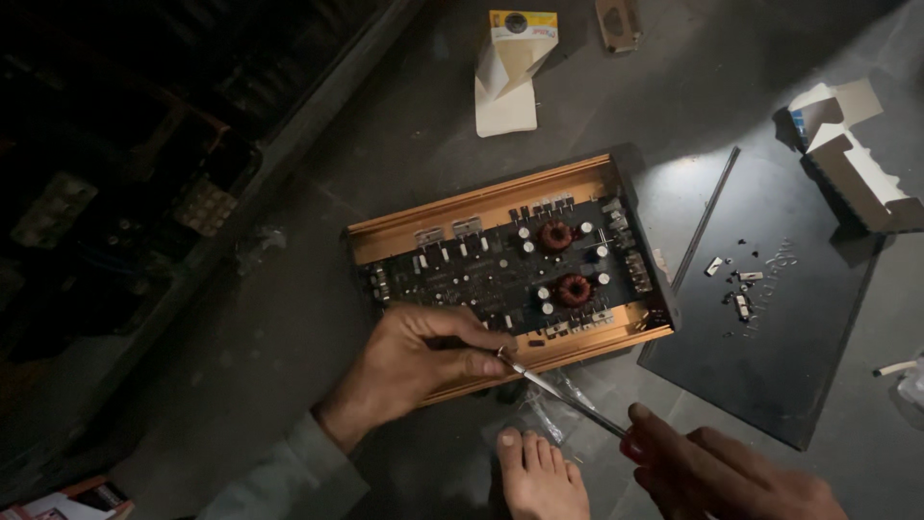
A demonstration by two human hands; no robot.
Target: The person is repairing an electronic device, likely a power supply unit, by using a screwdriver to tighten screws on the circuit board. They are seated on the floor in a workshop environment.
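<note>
One view only, head camera looking down. Open amplifier chassis (pixel 510 265) lay on the dark floor (pixel 289 327), gold-coloured frame, circuit board (pixel 500 274) exposed with two copper coils, long axis running left-low to right-high across the frame. Chassis sat just ahead of both hands, near edge closest to the person.

Left hand (pixel 414 361) rested on the near edge of the chassis, fingers curled narrow, thumb and forefinger pinching the metal shaft of a screwdriver (pixel 563 395) close to its tip. Right hand (pixel 731 472) was below-right of the chassis, closed around the red handle (pixel 635 448). Shaft ran diagonally from right hand up-left to the chassis near edge; tip touched or nearly touched the frame by the left fingers, could not tell which. Left hand was clearly the nearer one to the chassis.

Bare foot (pixel 541 472) was just below the chassis, between the two hands. Black cover plate (pixel 780 318) lay right of the chassis, touching its right end, with loose screws and small clips (pixel 736 284) scattered on it. Opened white and yellow carton (pixel 510 72) was well above the chassis; torn white and blue box (pixel 852 154) on the plate's far corner. Crinkled clear plastic (pixel 553 409) lay under the shaft. Nothing blocked the near edge except the left hand itself.
</note>
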